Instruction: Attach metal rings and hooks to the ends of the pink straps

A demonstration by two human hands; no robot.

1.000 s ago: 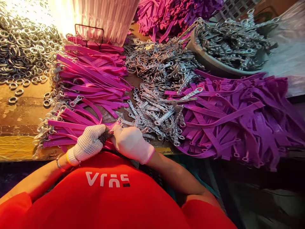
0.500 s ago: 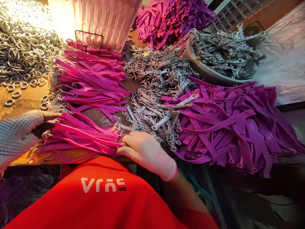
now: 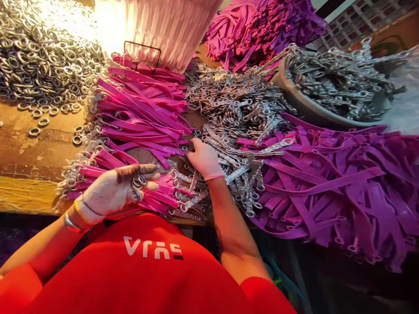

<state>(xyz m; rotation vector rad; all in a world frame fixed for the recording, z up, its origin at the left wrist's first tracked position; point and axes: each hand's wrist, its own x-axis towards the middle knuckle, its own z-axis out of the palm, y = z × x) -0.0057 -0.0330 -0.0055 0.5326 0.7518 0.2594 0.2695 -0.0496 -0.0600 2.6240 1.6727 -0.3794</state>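
Note:
My left hand [image 3: 109,189], in a white knit glove with brown-stained fingers, holds several metal rings [image 3: 138,183] at its fingers. It hovers over a front bundle of pink straps [image 3: 160,196] whose right ends carry metal pieces. My right hand [image 3: 205,160], in a thin white glove, reaches to the left edge of a heap of braided-looking metal links [image 3: 225,104]. Its fingers are curled beside a small ring end [image 3: 185,148]; what they grip is partly hidden. More pink straps [image 3: 140,100] with rings at their left ends lie beyond my hands.
A large heap of loose metal rings [image 3: 49,65] covers the back left. Purple straps [image 3: 327,187] pile up at the right, in front of a tub [image 3: 304,102] full of metal links. Behind stand a lit ribbed plastic shade [image 3: 170,35] and another purple bundle [image 3: 262,30].
My left hand has moved right from the left ends of the front straps, and now shows rings in its fingers. My right hand has left their right ends and moved up to the metal links.

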